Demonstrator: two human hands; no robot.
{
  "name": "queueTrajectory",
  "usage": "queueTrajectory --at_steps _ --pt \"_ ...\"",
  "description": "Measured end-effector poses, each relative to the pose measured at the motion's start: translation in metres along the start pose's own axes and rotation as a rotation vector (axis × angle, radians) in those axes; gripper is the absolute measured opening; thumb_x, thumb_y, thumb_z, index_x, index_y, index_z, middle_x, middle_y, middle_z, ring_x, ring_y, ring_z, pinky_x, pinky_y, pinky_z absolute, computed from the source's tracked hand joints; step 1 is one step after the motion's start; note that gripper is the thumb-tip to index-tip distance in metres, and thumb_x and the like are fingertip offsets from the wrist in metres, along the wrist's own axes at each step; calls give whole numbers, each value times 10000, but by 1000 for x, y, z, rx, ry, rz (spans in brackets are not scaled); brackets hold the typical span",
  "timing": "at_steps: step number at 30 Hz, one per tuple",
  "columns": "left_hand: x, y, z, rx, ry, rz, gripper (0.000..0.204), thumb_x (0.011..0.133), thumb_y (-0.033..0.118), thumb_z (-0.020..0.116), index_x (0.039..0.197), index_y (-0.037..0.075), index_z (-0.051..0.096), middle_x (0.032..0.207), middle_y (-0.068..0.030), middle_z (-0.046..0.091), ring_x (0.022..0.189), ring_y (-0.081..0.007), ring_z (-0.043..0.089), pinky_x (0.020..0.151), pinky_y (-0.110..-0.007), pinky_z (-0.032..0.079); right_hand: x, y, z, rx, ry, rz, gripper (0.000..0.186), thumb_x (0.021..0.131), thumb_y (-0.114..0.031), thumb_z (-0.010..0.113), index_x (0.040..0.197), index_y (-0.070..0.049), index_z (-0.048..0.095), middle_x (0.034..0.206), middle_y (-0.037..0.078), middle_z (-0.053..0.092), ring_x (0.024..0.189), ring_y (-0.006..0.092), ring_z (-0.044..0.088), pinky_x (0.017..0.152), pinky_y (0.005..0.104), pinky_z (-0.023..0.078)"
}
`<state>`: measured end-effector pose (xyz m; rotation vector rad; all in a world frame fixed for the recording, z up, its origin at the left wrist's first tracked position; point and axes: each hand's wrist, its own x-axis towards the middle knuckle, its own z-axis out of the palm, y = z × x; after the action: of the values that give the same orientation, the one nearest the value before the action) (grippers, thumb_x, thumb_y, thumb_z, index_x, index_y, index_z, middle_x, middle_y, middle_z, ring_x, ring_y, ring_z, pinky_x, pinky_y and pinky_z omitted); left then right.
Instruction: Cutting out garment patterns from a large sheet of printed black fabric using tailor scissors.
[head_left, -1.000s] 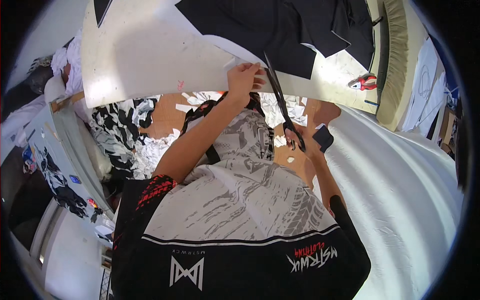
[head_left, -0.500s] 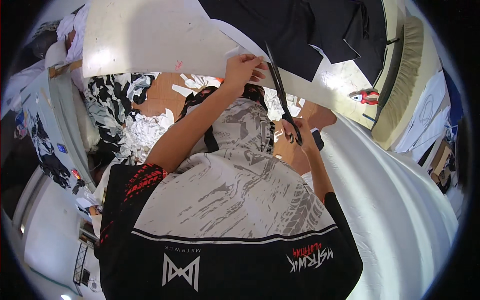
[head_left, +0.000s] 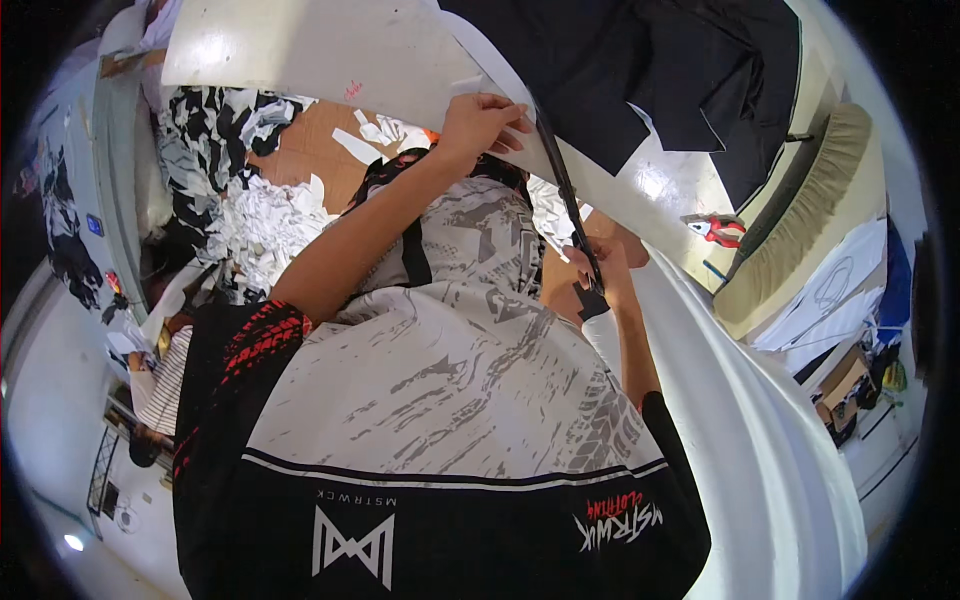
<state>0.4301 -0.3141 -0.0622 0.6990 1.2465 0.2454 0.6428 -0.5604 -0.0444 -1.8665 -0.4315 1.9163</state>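
Note:
Black fabric (head_left: 590, 80) with a white strip (head_left: 490, 55) along its left edge lies over the far side of the table. My left hand (head_left: 483, 128) is at the strip's near end, thumb and fingertips closed on the edge. My right hand (head_left: 612, 265), nearer to me, grips long black scissors (head_left: 560, 178) by the handles. Their blades point away from me, with the tip beside my left fingertips at the fabric's edge. Whether the blades are apart is hard to make out.
Red-handled pliers (head_left: 718, 231) lie on the table (head_left: 300, 50) at right, near a beige padded roll (head_left: 810, 200). White cloth (head_left: 740, 390) drapes down on the right. Black and white scraps (head_left: 265, 225) heap on the floor at left. A person in stripes (head_left: 165, 400) is at far left.
The view has shifted, so the table's contents sit differently. The scissors' tip, earlier lying over the black fabric, is now drawn back to the edge by my left fingers. A striped-clad person has appeared.

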Motion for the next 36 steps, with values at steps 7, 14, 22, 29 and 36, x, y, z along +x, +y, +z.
queueTrajectory --at_steps 7,14,22,29,36 --pt "-5 3 -13 48 19 8 245 1001 247 753 1047 6 748 924 -81 792 618 -109 684 516 -235 483 3 -9 -9 44 -94 55 384 895 -320 886 743 -79 629 593 -42 535 490 53 526 456 229 372" --pt "-11 3 -26 13 -31 13 251 996 231 751 1049 -14 745 887 -82 785 642 -128 710 567 -252 544 21 -45 -2 -155 -208 -86 387 1010 -394 715 852 -45 665 595 -11 562 516 61 490 476 260 315" --pt "-14 2 -28 -20 -23 25 253 1001 205 750 1061 -40 738 885 -94 780 654 -135 712 572 -259 562 22 -71 4 -176 -163 -54 425 990 -403 770 794 -47 646 598 -38 517 489 57 492 454 240 337" --pt "-22 1 -28 -53 -2 19 239 991 248 773 1028 12 757 873 -53 778 655 -107 702 563 -231 508 28 -81 -12 -143 -225 -35 411 969 -426 793 768 -108 627 590 -32 555 480 49 484 471 240 332" --pt "-21 0 -29 -56 -17 20 243 1007 239 757 1054 1 741 869 -66 770 655 -118 705 584 -240 544 49 -113 -2 -169 -249 -63 403 976 -405 791 763 -112 614 596 -40 546 520 50 520 501 247 375"
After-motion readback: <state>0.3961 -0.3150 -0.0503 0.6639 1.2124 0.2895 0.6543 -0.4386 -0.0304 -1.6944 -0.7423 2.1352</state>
